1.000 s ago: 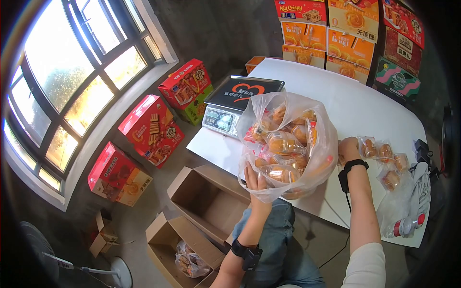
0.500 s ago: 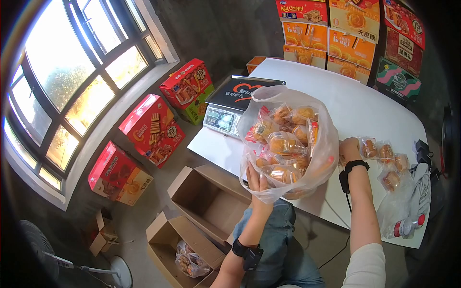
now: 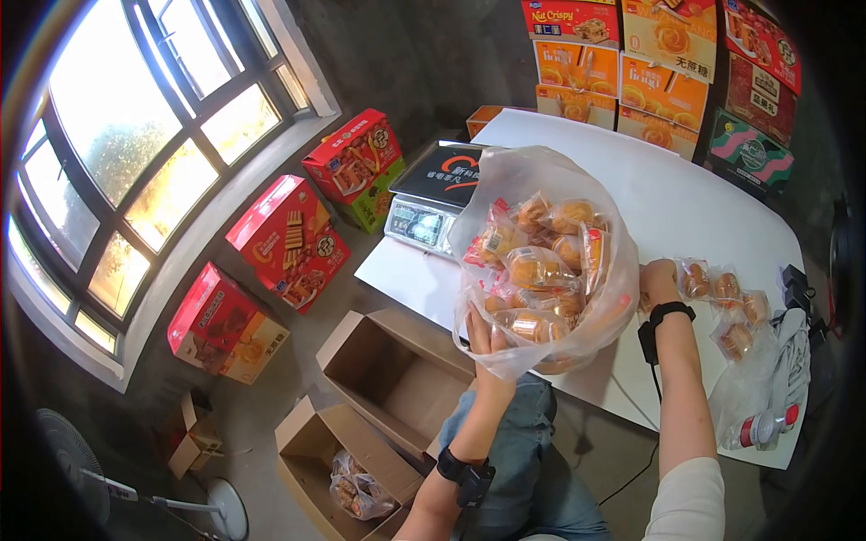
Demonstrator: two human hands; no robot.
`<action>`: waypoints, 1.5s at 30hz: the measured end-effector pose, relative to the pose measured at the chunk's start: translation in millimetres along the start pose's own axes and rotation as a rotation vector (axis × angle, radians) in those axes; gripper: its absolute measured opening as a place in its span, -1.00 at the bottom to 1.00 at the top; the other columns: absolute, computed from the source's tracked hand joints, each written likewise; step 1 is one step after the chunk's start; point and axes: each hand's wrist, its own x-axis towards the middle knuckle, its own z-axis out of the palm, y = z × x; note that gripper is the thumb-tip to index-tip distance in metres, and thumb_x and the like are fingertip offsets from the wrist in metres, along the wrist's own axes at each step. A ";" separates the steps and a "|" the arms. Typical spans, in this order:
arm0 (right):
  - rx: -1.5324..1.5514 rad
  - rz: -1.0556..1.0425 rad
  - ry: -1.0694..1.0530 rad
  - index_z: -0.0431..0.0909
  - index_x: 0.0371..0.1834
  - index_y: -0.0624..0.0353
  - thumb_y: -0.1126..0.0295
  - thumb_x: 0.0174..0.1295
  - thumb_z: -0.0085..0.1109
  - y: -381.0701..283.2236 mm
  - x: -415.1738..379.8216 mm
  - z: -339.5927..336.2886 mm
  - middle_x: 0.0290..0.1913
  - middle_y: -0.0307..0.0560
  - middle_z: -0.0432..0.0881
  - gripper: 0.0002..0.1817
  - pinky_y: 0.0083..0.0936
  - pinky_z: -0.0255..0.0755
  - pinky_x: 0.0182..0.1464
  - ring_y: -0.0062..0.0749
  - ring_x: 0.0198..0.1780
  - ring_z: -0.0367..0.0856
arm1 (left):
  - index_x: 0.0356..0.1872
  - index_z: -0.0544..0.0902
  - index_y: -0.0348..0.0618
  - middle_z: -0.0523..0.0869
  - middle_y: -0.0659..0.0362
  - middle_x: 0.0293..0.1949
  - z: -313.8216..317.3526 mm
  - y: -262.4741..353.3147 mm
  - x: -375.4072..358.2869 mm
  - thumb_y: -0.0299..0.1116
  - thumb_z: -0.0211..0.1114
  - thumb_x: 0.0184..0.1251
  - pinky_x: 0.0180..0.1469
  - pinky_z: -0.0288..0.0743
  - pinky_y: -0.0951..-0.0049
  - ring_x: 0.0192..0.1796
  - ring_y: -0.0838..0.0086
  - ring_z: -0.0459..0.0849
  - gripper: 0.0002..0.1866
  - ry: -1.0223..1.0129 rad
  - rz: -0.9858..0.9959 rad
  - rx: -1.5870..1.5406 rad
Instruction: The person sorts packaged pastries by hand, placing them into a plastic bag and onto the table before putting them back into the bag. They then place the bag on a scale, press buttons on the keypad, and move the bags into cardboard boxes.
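Note:
A clear plastic bag full of individually wrapped pastries stands open at the table's near edge. My left hand is at the bag's near left side, fingers pointing up along the plastic and partly covered by it; how firmly they hold it is unclear. Just right of the bag is my right hand, its fingers curled down at the bag's side and largely hidden. Several wrapped pastries lie on the table to the right of that hand.
A digital scale stands behind the bag on the white table. Open cartons are on the floor at left. A bottle lies at the table's right edge. Snack boxes line the window wall.
The bag's rear rim stands higher and covers more of the scale. My hands have barely moved.

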 end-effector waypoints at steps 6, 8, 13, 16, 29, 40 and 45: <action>-0.052 -0.011 0.062 0.70 -0.29 -0.05 0.19 -0.02 0.25 -5.3 -16.0 0.7 -0.20 -0.23 0.69 -0.77 -0.42 0.53 -0.34 -0.39 -0.20 0.68 | 0.34 -0.01 -0.39 0.05 -0.20 0.34 -8.5 21.0 5.0 -0.17 -0.28 0.44 0.38 -0.11 0.20 0.39 -0.02 0.02 -0.42 -0.015 -0.002 -0.053; -0.084 0.000 0.173 0.70 -0.27 -0.06 0.22 -0.06 0.29 -7.4 -18.8 5.4 -0.20 -0.23 0.69 -0.75 -0.43 0.54 -0.36 -0.39 -0.22 0.68 | 0.34 -0.01 -0.38 0.05 -0.19 0.35 3.2 -15.8 -3.8 -0.18 -0.26 0.44 0.38 -0.11 0.20 0.39 -0.02 0.02 -0.42 0.041 0.173 0.124; -0.101 -0.016 0.160 0.67 -0.21 -0.06 0.20 0.04 0.17 -5.0 -22.2 -1.1 -0.21 -0.25 0.69 -0.75 -0.36 0.54 -0.40 -0.36 -0.23 0.69 | 0.34 0.01 -0.37 0.04 -0.19 0.35 6.9 -24.6 -6.7 -0.22 -0.22 0.44 0.38 -0.09 0.20 0.39 -0.01 0.03 -0.43 0.066 0.118 0.116; -0.122 -0.046 0.147 0.64 -0.17 -0.06 0.18 0.13 0.08 -3.3 -24.0 -1.3 -0.22 -0.29 0.69 -0.74 -0.32 0.54 -0.42 -0.36 -0.22 0.69 | 0.34 0.00 -0.39 0.05 -0.20 0.35 8.7 -30.7 -4.1 -0.22 -0.21 0.43 0.38 -0.09 0.22 0.39 -0.01 0.02 -0.43 0.122 0.458 0.306; -0.130 -0.088 0.350 0.70 -0.34 -0.04 0.13 0.00 0.18 10.6 21.1 34.4 -0.25 -0.12 0.69 -0.75 -0.43 0.50 -0.27 -0.31 -0.22 0.68 | 0.34 0.02 -0.35 0.06 -0.18 0.35 8.6 -16.8 -7.5 -0.20 -0.23 0.41 0.39 -0.12 0.23 0.39 -0.01 0.01 -0.42 0.047 0.090 0.109; 0.064 -0.076 0.280 0.68 -0.32 0.12 0.09 0.03 0.07 16.7 20.8 27.6 -0.19 0.03 0.66 -0.64 -0.39 0.49 -0.13 -0.19 -0.12 0.64 | 0.27 0.12 -0.34 0.08 -0.20 0.34 5.3 -18.6 -3.1 -0.33 -0.24 0.42 0.37 -0.08 0.11 0.37 -0.11 0.02 -0.54 0.059 0.256 0.359; 0.178 -0.010 0.299 0.66 -0.27 0.18 -0.04 0.05 0.03 21.0 -10.1 19.6 -0.15 0.07 0.64 -0.50 -0.34 0.47 -0.06 -0.15 -0.08 0.62 | 0.08 0.28 -0.30 0.09 -0.29 0.31 3.2 -8.8 -0.9 -0.41 -0.04 0.33 0.30 0.01 -0.07 0.31 -0.24 0.10 -0.67 0.105 0.385 0.352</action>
